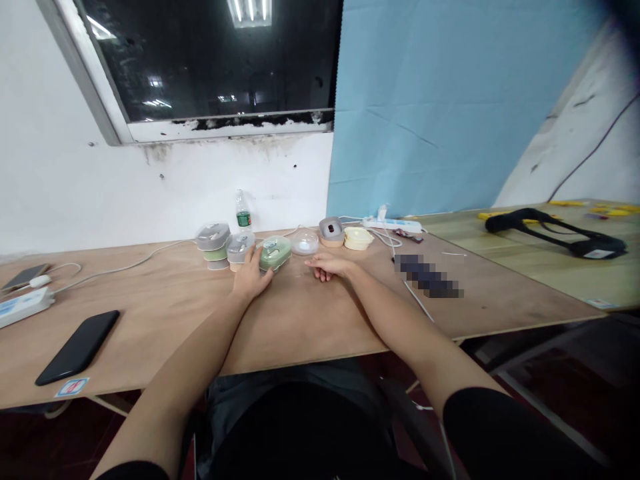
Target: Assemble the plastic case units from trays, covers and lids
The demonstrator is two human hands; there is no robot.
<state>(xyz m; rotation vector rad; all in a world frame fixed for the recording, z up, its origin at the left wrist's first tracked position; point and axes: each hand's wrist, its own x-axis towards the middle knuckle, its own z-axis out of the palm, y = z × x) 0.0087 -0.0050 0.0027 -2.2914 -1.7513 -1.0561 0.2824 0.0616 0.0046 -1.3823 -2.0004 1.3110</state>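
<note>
Mid-frame, the left hand (250,279) touches the green container (276,253), fingers open. The right hand (327,267) lies half-open, empty, on the bench (300,323).

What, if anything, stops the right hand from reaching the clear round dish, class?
Probably yes, it can reach: the right hand rests on the table just short of the clear round dish, with only bare wood between them.

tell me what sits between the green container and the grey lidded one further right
A clear round dish lies between the green container and the grey lidded container; the head view shows it.
</note>
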